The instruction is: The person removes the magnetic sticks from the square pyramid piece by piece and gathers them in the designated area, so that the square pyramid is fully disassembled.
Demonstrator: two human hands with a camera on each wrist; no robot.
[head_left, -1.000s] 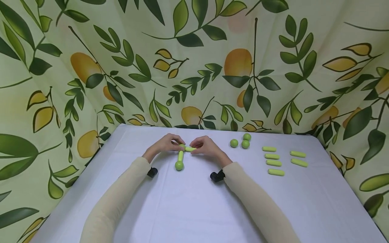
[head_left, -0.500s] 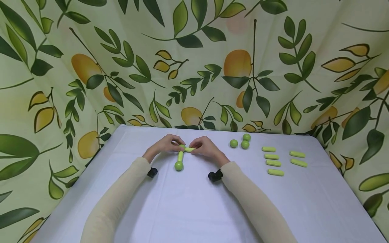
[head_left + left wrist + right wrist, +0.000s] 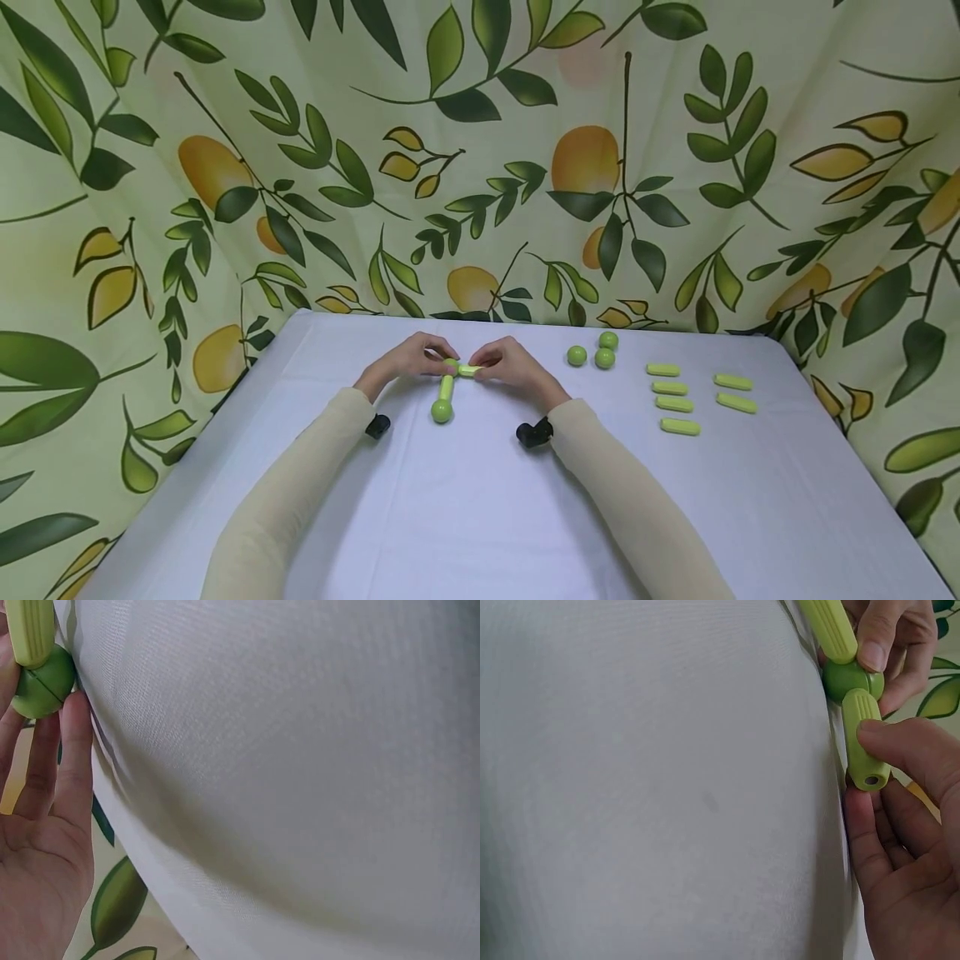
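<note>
At the back of the table, my left hand (image 3: 415,356) pinches a green ball (image 3: 46,686) between thumb and fingers. From that ball a ridged yellow-green stick (image 3: 446,387) runs toward me to a second green ball (image 3: 442,411) lying on the cloth. My right hand (image 3: 512,368) grips another stick (image 3: 864,750), thumb on its ridged face and a finger at its end. One end of this stick meets the held ball; the right wrist view shows a small metallic disc in the other end.
Three loose green balls (image 3: 604,358) lie right of my hands. Farther right, several yellow-green sticks (image 3: 674,403) lie in two columns on the white tablecloth (image 3: 465,517). A leaf-and-fruit patterned curtain (image 3: 480,167) hangs right behind the table.
Both hands keep their hold on the ball and stick, with hardly any movement. The head view has shifted very slightly.
</note>
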